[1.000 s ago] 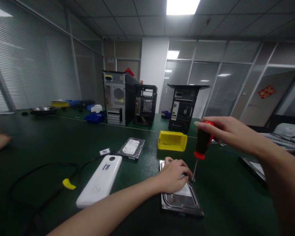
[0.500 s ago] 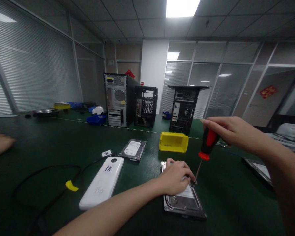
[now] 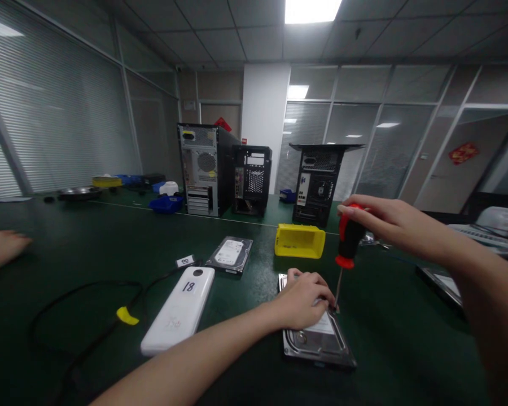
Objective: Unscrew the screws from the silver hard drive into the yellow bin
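A silver hard drive [image 3: 317, 352] lies flat on the green table, partly covered by my left hand [image 3: 307, 299]. The fingers of that hand are bent and hold the drive down near its right edge. My right hand [image 3: 370, 217] is closed round the top of a screwdriver [image 3: 350, 239] with a red and black handle. Its shaft points down, nearly upright, and the tip meets the drive's right edge close to my left fingertips. A small piece shows beside the tip, too small to name.
Behind the drive is a yellow bin [image 3: 300, 242] with small bits inside. Another hard drive [image 3: 231, 254], a white power bank [image 3: 180, 310] and a black cable [image 3: 88, 285] lie to the left. Computer cases [image 3: 207, 169] stand farther back. Another person's hand [image 3: 4, 248] rests far left.
The screwdriver has swung more upright, its handle moving left with my right hand. My left hand stays on the hard drive. The view has tipped slightly.
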A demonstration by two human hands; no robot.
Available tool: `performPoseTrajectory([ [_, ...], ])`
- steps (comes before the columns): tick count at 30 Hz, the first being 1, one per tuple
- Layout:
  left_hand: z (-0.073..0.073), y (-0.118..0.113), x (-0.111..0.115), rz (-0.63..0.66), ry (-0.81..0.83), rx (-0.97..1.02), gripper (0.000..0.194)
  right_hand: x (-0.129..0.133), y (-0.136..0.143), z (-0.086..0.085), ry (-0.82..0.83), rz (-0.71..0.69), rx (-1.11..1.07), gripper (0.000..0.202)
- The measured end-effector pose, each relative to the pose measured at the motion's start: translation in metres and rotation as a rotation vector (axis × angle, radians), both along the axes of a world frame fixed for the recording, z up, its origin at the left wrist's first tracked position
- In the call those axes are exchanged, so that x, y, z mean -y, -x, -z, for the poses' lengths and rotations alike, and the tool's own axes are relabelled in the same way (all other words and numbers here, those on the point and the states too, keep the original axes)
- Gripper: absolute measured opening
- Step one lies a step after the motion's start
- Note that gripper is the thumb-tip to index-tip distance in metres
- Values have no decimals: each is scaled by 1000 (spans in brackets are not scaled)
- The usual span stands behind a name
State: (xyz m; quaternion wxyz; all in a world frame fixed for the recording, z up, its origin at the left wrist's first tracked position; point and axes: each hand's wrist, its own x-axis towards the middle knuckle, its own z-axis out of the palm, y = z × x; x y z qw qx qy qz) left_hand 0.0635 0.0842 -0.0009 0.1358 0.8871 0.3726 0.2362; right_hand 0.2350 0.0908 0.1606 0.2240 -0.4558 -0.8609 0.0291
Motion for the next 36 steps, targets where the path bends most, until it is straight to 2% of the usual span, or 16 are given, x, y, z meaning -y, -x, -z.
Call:
performPoseTrajectory([
  [10, -2, 0, 0, 3, 16, -5, 22, -5, -3, 0, -75, 16, 16, 50],
  [16, 2, -1, -1, -18, 3, 5, 21, -5, -3, 1, -50, 11, 49, 47],
  [20, 3, -1, -1, -11, 1, -2, 22, 1, -4, -1, -11, 64, 17, 53],
  [25, 1, 0, -1, -1, 15, 0, 22, 2, -4, -1, 19, 34, 12, 56],
  [30, 0, 0, -1, 5, 15, 17, 21, 3, 1, -2, -23, 91, 18, 59],
  [36, -1, 1, 0, 17, 17, 27, 22, 9, 2, -5, 30, 125, -22, 68],
])
